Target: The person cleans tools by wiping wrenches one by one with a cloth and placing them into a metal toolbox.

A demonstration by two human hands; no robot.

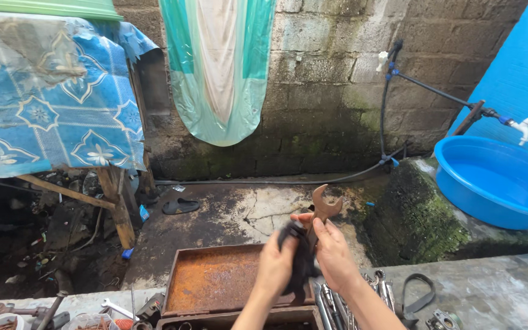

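My right hand has its fingers closed round a rusty wrench, open jaw end pointing up and far. My left hand has its fingers clamped on a dark rag, pressed against the wrench shank. Both are held up above a rusty toolbox with its lid open, on the near worktop. More wrenches lie just right of the box. A blue basin sits far right under a tap.
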